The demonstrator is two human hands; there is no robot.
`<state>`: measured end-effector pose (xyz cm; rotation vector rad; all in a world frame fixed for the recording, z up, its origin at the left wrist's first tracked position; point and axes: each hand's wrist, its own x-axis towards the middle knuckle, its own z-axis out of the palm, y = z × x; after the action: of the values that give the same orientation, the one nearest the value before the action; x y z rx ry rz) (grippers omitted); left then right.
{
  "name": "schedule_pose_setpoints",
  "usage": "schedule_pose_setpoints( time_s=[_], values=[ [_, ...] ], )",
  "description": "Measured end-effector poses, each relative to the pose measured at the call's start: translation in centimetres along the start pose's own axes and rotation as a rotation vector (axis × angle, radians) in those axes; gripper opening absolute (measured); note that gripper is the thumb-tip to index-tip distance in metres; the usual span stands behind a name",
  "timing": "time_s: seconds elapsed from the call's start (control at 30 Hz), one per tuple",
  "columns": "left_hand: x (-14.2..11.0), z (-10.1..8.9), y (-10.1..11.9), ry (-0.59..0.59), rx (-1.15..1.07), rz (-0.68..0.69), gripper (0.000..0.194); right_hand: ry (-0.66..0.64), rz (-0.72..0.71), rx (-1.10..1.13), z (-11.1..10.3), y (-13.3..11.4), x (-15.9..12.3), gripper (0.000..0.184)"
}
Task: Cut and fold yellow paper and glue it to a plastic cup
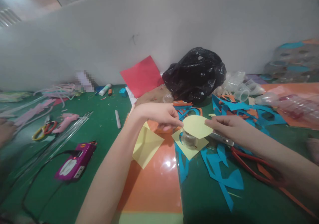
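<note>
Nearest to me lies a glossy orange sheet (149, 184) on the green table (74, 200). Above the sheet's far right corner, my left hand (156, 116) and right hand (230, 126) hold a yellow paper disc (196, 126) between them. The fingers of both hands are closed on opposite edges of the disc, with the paper held up off the table. Directly under the disc, at the sheet's right edge, a small clear cup (188, 139) stands on a yellow paper square (189, 149). A folded yellow paper (147, 146) rests on the sheet, just beside my left wrist.

To the right of the sheet, teal paper scraps (219, 167) lie scattered near red-handled scissors (251, 164), which sit below my right forearm. To the left of the sheet are a magenta box (76, 161) with a black cable, then a pink glue gun (65, 122) and yellow and red rings (45, 130). A white marker (117, 119) lies nearer the sheet's far end.

Beyond that end are a red paper sheet (142, 76) and a black plastic bag (194, 74), with clear plastic cups (241, 91) to the bag's right. A white wall (149, 24) stands behind them.
</note>
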<state>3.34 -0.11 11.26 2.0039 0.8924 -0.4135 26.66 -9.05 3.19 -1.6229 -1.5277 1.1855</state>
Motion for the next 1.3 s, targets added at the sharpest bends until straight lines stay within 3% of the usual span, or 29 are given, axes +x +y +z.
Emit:
schedule_pose_setpoints(
  time_s=[0.33,0.47,0.63,0.97,1.13,1.3],
  values=[
    [-2.1,0.0,1.5,0.194,-0.030,-0.106,0.044,0.009,0.006,0.075,0.0,-0.7,-0.3,0.072],
    [-2.3,0.4,2.2,0.189,-0.046,-0.093,0.042,-0.024,0.008,0.084,0.0,-1.2,-0.3,0.072],
    [-2.3,0.4,2.2,0.168,-0.054,0.039,0.041,-0.020,0.019,0.077,0.1,-2.4,-1.0,0.069],
    [-1.7,0.2,0.5,0.123,-0.149,0.069,0.037,-0.058,0.020,0.059,0.5,-1.0,-0.4,0.068],
    [-1.3,1.1,-0.7,0.045,-0.249,0.125,0.048,-0.041,0.001,0.051,0.5,-0.8,-0.6,0.069],
    [-1.3,2.1,-1.6,0.073,-0.307,0.104,0.047,-0.047,-0.012,0.033,0.5,-0.8,-0.8,0.069]
  ],
)
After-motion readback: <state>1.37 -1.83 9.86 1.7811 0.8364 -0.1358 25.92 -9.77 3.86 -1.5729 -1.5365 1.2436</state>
